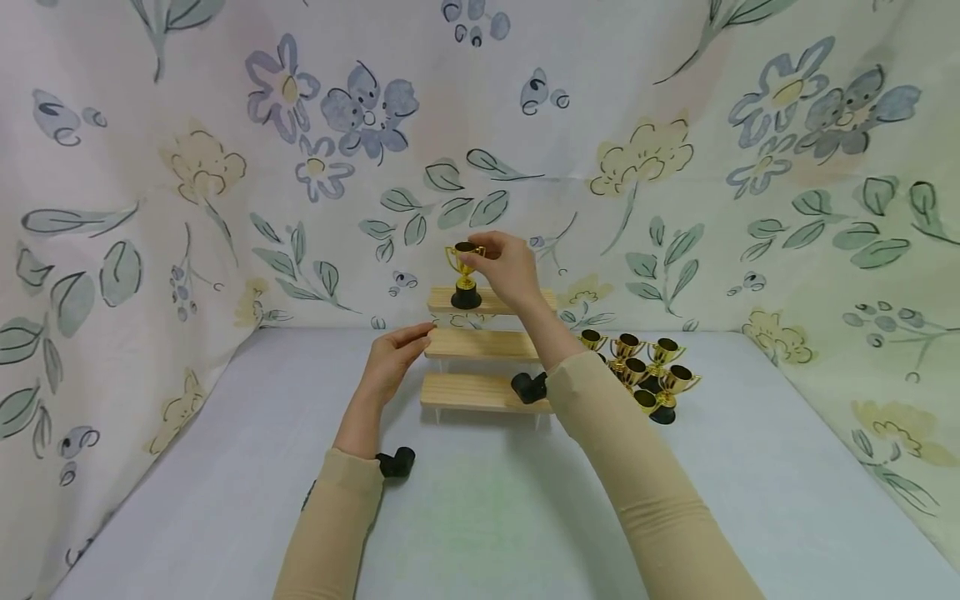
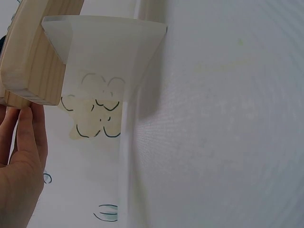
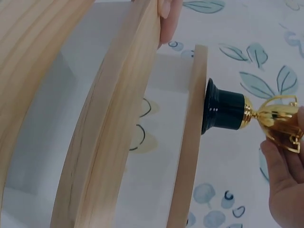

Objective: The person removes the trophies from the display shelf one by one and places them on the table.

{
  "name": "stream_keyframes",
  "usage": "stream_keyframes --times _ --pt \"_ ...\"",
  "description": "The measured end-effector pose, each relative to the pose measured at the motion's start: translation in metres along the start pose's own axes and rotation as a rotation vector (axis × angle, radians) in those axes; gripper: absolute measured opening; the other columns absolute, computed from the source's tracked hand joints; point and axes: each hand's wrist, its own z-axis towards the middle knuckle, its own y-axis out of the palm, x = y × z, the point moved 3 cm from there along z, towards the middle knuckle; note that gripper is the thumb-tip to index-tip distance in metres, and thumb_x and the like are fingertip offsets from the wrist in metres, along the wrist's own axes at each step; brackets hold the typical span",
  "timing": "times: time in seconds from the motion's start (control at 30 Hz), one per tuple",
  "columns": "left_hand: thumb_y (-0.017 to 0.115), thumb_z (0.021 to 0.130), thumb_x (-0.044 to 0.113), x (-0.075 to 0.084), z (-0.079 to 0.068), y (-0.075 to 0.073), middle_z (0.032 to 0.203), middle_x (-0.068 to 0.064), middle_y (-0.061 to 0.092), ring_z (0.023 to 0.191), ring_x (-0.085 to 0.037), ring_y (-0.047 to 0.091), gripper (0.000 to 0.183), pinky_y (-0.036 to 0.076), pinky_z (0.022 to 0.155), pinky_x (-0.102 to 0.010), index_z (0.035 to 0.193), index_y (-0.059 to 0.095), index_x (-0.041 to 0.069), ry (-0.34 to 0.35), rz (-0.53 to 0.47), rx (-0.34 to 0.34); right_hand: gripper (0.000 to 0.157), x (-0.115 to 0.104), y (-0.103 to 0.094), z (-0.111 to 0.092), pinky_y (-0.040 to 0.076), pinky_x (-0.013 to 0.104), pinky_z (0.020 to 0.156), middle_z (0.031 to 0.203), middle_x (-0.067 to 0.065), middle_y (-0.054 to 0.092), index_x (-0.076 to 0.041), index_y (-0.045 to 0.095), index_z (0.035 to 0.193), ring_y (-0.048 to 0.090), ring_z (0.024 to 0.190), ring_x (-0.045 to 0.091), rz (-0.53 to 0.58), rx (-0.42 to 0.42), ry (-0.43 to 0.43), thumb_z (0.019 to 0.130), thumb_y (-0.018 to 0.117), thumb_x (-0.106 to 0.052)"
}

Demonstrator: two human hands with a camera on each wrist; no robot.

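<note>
A gold trophy cup with a black base (image 1: 466,279) stands upright at the left of the top board of a three-step wooden stand (image 1: 483,343). My right hand (image 1: 508,265) pinches its cup near the right handle. In the right wrist view, the base of the trophy (image 3: 227,110) meets the top board (image 3: 187,156), and the right hand (image 3: 289,175) is at the cup. My left hand (image 1: 390,362) touches the left end of the middle board with extended fingers. The left wrist view shows the left hand (image 2: 23,161) with its fingertips against a board's end.
Several more gold trophies (image 1: 663,354) cluster on the white tabletop (image 1: 247,467) to the right of the stand. The right forearm passes in front of the stand's right side. A floral cloth (image 1: 570,125) hangs behind. Pale translucent supports (image 2: 104,52) hold the boards up.
</note>
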Motion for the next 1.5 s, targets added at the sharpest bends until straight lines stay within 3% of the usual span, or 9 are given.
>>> stream_keyframes --times 0.33,0.63,0.77,1.13,1.5 --pt "0.057 0.099 0.006 -0.001 0.000 0.000 0.148 -0.018 0.051 0.107 0.003 0.062 0.041 0.051 0.097 -0.008 0.138 0.054 -0.003 0.018 0.003 -0.008 0.042 0.013 -0.033 -0.012 0.057 0.040 0.093 0.115 0.012 0.073 -0.011 0.067 0.127 0.069 0.103 0.025 -0.014 0.031 0.019 0.090 0.073 -0.029" --pt "0.057 0.100 0.008 0.002 -0.002 0.001 0.151 -0.015 0.049 0.117 -0.002 0.058 0.042 0.043 0.115 -0.023 0.141 0.052 -0.001 0.002 0.019 -0.006 0.041 0.006 -0.076 -0.030 0.055 0.040 0.098 0.120 0.011 0.071 -0.014 0.067 0.128 0.069 0.105 0.024 -0.050 0.054 0.001 0.091 0.072 -0.032" --pt "0.058 0.099 0.008 0.002 -0.002 0.001 0.150 -0.015 0.050 0.118 -0.003 0.058 0.042 0.042 0.117 -0.025 0.140 0.053 -0.001 -0.004 0.014 -0.004 0.041 0.002 -0.094 -0.042 0.055 0.040 0.099 0.126 0.008 0.069 -0.016 0.066 0.129 0.067 0.109 0.023 -0.042 0.050 -0.004 0.092 0.071 -0.032" --pt "0.058 0.099 0.008 -0.001 0.000 0.000 0.150 -0.015 0.049 0.115 0.000 0.059 0.043 0.044 0.114 -0.021 0.141 0.052 -0.001 -0.002 0.018 -0.010 0.045 0.017 -0.138 -0.085 0.050 0.023 0.089 0.123 -0.003 0.066 -0.022 0.065 0.131 0.061 0.098 0.000 -0.079 0.065 0.071 0.091 0.069 -0.043" --pt "0.057 0.100 0.007 0.000 0.000 0.000 0.150 -0.017 0.049 0.109 0.003 0.060 0.042 0.046 0.111 -0.019 0.140 0.052 -0.002 0.008 0.014 -0.008 0.046 0.046 -0.180 -0.129 0.049 0.008 0.079 0.109 -0.030 0.061 -0.021 0.064 0.132 0.061 0.095 -0.009 -0.142 0.101 0.115 0.092 0.068 -0.043"
